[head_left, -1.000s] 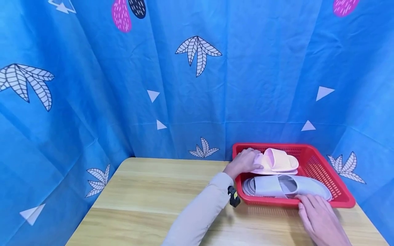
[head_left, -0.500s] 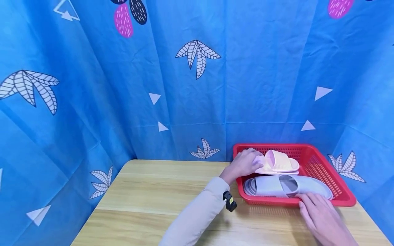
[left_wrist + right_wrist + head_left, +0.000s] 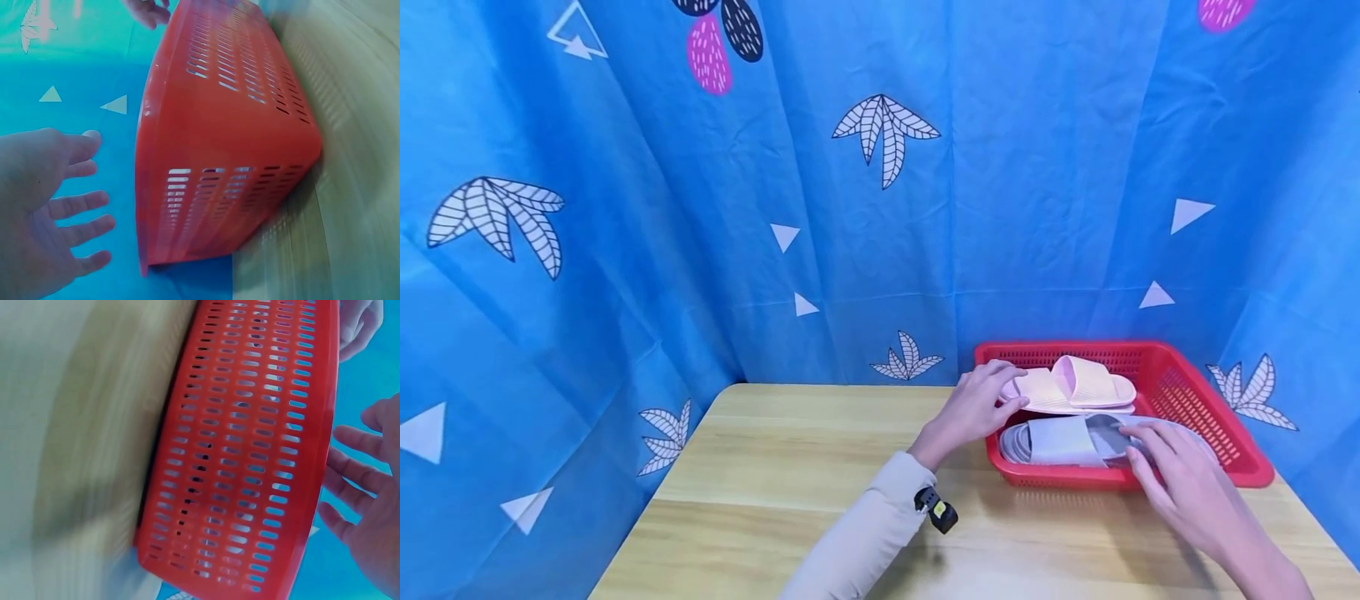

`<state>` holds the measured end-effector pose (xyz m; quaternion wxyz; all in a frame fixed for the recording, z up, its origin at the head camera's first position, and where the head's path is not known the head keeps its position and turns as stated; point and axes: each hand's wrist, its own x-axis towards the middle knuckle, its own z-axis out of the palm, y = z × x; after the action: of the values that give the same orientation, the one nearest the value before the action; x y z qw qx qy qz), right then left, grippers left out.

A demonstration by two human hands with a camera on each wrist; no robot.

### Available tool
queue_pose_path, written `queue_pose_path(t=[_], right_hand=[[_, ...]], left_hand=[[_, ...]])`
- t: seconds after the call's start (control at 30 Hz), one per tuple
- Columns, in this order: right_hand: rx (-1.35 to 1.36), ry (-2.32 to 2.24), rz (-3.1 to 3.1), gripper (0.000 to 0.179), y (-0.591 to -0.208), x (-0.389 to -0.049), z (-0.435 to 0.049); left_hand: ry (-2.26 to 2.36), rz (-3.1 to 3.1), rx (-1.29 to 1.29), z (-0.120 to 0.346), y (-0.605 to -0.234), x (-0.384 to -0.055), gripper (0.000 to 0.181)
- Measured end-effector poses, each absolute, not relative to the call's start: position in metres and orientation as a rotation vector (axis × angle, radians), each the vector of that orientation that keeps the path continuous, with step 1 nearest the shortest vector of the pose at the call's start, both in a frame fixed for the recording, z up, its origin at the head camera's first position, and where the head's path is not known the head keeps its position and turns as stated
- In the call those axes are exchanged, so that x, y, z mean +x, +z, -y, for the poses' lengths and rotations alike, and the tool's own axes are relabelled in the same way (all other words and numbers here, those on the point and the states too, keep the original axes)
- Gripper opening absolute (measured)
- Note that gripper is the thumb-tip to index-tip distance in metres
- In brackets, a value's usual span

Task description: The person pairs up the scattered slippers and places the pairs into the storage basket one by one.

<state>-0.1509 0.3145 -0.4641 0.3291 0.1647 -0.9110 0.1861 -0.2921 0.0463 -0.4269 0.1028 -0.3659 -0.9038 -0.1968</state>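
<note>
A red plastic basket [image 3: 1210,417] with slotted walls stands on the table's right side. Inside it lie pink slippers [image 3: 1090,383] at the back and grey slippers [image 3: 1060,442] along the front, in what look like stacked pairs. My left hand [image 3: 973,404] hovers over the basket's left end, near the pink slippers' tip. In the left wrist view that hand [image 3: 56,212] has its fingers spread, apart from the basket rim. Above the front rim is my right hand [image 3: 1187,483], near the grey slippers. The right wrist view has this hand [image 3: 369,481] with loosely extended fingers, holding nothing.
The wooden table [image 3: 790,467] stretches left of the basket. A blue patterned curtain [image 3: 880,250] hangs behind the table and along both sides. A black wrist device [image 3: 937,510] sits on the left sleeve.
My left hand has drawn back slightly left from the pink slippers. My right hand has lifted from the front rim and shifted up over the basket. The slippers stay in place.
</note>
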Motion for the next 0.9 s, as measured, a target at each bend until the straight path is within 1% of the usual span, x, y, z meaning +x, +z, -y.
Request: queue_pose_path(t=[0.17, 0.37, 0.43, 0.7, 0.9], right_hand=[[0.454, 0.473, 2.380, 0.053, -0.457, -0.164, -0.311], [0.425, 0.485, 2.459, 0.082, -0.453, -0.174, -0.308], [0.401, 0.496, 2.506, 0.087, -0.451, -0.178, -0.308], [0.444, 0.500, 2.567, 0.083, -0.450, -0.193, -0.310], [0.443, 0.498, 2.599, 0.087, -0.449, -0.201, -0.310]], left_hand=[[-0.610, 2.640, -1.048, -0.028, -0.429, -0.289, 0.044], [-0.666, 2.617, -1.026, -0.009, -0.437, -0.286, 0.046], [-0.685, 2.629, -1.000, -0.001, -0.440, -0.287, 0.048], [-0.659, 2.670, -0.914, 0.033, -0.446, -0.290, 0.053], [-0.535, 2.696, -0.867, 0.058, -0.447, -0.287, 0.056]])
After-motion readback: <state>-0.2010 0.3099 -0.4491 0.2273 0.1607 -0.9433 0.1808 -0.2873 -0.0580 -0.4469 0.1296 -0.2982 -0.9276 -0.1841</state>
